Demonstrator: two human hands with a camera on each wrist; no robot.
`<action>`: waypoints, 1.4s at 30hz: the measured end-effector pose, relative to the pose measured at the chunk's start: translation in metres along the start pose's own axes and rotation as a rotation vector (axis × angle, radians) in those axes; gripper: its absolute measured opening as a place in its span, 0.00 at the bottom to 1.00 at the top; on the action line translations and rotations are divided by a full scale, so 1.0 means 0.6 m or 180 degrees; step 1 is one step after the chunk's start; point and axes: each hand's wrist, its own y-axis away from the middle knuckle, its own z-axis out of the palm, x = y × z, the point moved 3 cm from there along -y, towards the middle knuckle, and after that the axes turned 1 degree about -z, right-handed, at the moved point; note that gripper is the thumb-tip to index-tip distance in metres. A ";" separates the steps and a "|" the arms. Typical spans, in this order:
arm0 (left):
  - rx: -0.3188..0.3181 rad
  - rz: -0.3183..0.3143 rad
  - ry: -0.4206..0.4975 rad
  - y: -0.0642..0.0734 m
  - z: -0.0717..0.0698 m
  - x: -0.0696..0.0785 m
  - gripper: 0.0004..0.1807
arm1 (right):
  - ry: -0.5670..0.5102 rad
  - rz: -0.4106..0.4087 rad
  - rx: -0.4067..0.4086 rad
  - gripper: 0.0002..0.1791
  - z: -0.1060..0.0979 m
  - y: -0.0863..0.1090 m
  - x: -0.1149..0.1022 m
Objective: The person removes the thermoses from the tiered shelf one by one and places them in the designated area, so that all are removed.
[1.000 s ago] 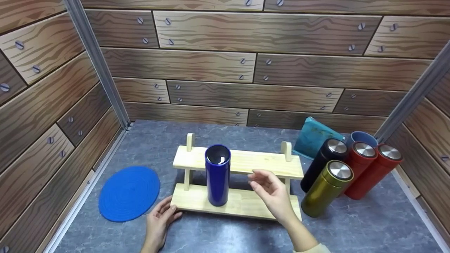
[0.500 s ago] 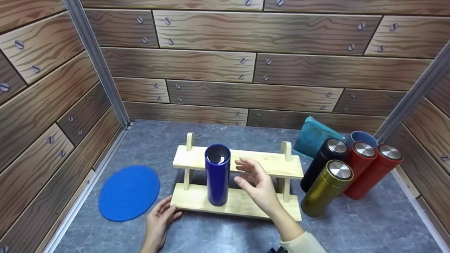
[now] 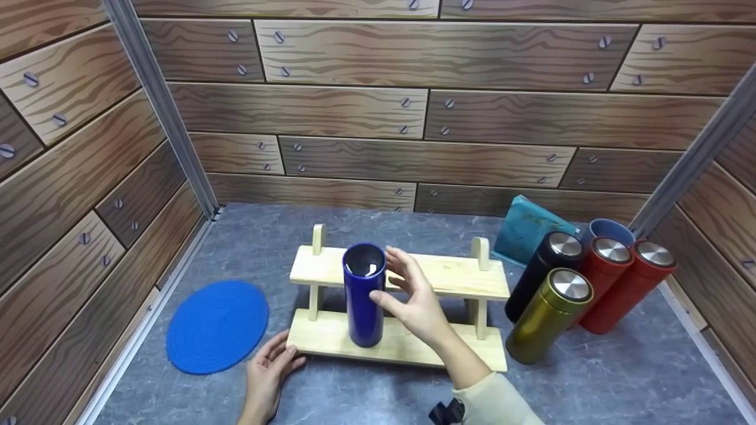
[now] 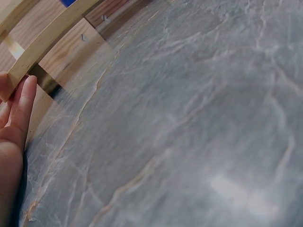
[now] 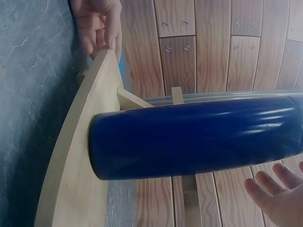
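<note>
A lidless blue thermos flask (image 3: 365, 307) stands upright on the lower board of a two-tier wooden rack (image 3: 425, 342). My right hand (image 3: 416, 304) is on the flask's right side, thumb in front and fingers behind, relaxed. The right wrist view shows a gap between the fingertips (image 5: 258, 187) and the flask (image 5: 189, 139). My left hand (image 3: 266, 372) holds the rack's front left corner, thumb on top and fingers below. In the left wrist view its fingers (image 4: 23, 106) lie against the board's end (image 4: 28, 52).
Right of the rack stand steel-lidded thermos flasks: a black one (image 3: 540, 283), a gold one (image 3: 537, 330) and two red ones (image 3: 629, 289). Behind them are a teal packet (image 3: 525, 230) and a blue cup (image 3: 608, 230). A round blue mat (image 3: 217, 327) lies at left.
My right hand has moved left, from the rack's right half to the side of the blue thermos flask. The left hand, rack and flask have stayed in place.
</note>
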 end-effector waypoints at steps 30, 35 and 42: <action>-0.0035 -0.0004 -0.0042 -0.001 0.000 0.000 0.30 | 0.0111 0.0145 -0.0107 0.40 0.005 -0.015 0.007; 0.0010 -0.0007 0.0010 0.000 -0.001 -0.001 0.29 | 0.0098 0.0122 -0.0079 0.40 -0.004 -0.007 0.008; 0.0020 0.0000 -0.0015 0.001 -0.001 -0.001 0.29 | 0.0015 0.0062 0.0015 0.41 -0.016 0.007 0.011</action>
